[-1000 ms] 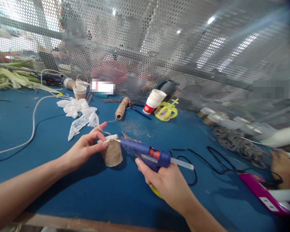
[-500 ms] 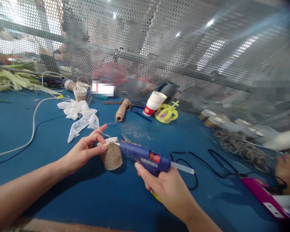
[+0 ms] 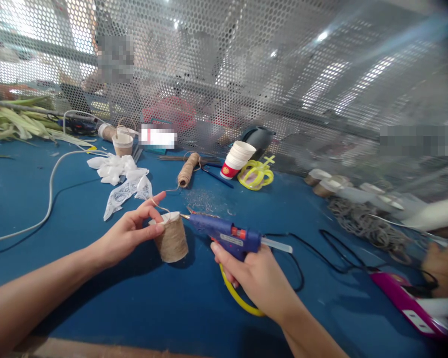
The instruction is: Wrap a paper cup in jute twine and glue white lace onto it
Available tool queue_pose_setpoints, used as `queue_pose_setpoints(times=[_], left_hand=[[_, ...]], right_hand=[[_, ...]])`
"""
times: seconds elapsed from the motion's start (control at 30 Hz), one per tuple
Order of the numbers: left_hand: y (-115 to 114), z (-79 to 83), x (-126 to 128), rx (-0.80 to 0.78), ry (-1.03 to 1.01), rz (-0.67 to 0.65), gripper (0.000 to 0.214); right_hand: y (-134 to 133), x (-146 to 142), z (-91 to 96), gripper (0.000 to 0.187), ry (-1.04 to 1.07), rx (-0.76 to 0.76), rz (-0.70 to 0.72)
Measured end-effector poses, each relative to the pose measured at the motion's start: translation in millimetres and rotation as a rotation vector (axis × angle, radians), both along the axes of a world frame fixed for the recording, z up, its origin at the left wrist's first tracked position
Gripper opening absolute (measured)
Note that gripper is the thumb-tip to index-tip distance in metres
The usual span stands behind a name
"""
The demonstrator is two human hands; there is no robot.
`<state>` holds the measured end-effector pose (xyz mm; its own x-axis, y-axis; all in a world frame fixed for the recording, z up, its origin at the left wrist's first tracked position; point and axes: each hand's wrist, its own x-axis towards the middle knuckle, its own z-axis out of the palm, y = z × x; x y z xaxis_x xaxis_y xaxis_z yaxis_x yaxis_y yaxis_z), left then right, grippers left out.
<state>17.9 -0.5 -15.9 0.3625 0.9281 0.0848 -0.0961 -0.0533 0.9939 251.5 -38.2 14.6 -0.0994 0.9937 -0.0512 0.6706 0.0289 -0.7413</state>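
My left hand point(image 3: 138, 226) is closed on the rim of a paper cup point(image 3: 172, 241) wrapped in brown twine, fingers inside and thumb outside. A loose strand of twine point(image 3: 159, 203) runs over its fingers toward a twine roll point(image 3: 188, 170) farther back. My right hand point(image 3: 256, 278) grips a blue glue gun point(image 3: 224, 232) with a clear glue stick point(image 3: 278, 244) sticking out behind. The gun's nozzle is at the cup's upper right edge; whether it touches I cannot tell. Beneath the gun and right hand shows a yellow loop point(image 3: 241, 301), its rest hidden.
Behind stand stacked paper cups point(image 3: 238, 160) and a yellow crown-shaped piece point(image 3: 256, 175). White plastic bags point(image 3: 121, 174) lie left of the roll. On the right are grey cord point(image 3: 366, 226), a magenta power strip point(image 3: 406, 303) and another person's hand point(image 3: 442, 268). A perforated metal screen point(image 3: 209, 64) closes the back.
The glue gun has shifted slightly, its nozzle now at the cup's right rim. The cup stands a little more upright. More of the yellow loop shows below my right hand.
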Motion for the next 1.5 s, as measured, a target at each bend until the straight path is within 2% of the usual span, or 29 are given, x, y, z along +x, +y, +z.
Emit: queue_pose_setpoints(times=[0.17, 0.53, 0.7, 0.87, 1.2, 1.5], left_hand=[[0, 0.0, 0, 0.004, 0.001, -0.008, 0.018], [0, -0.1, -1, -0.022, -0.016, -0.017, 0.019], [-1, 0.9, 0, 0.02, 0.014, -0.021, 0.019], [1, -1.0, -1, 0.041, 0.03, -0.018, 0.018], [0, 2.4, -2, 0.038, 0.046, -0.035, 0.018], [0, 2.6, -2, 0.059, 0.06, -0.043, 0.018]], right_hand=[[-3, -1, 1.6, 0.041, 0.015, -0.02, -0.004], [-10, -10, 4.2, 0.03, 0.122, -0.009, 0.019], [-11, -12, 5.3, 0.029, 0.13, -0.008, 0.068], [-10, -9, 4.8, 0.028, 0.11, -0.002, 0.048], [-4, -2, 8.9, 0.04, 0.008, -0.039, 0.019], [-1, -4, 12.9, 0.037, 0.052, -0.043, 0.028]])
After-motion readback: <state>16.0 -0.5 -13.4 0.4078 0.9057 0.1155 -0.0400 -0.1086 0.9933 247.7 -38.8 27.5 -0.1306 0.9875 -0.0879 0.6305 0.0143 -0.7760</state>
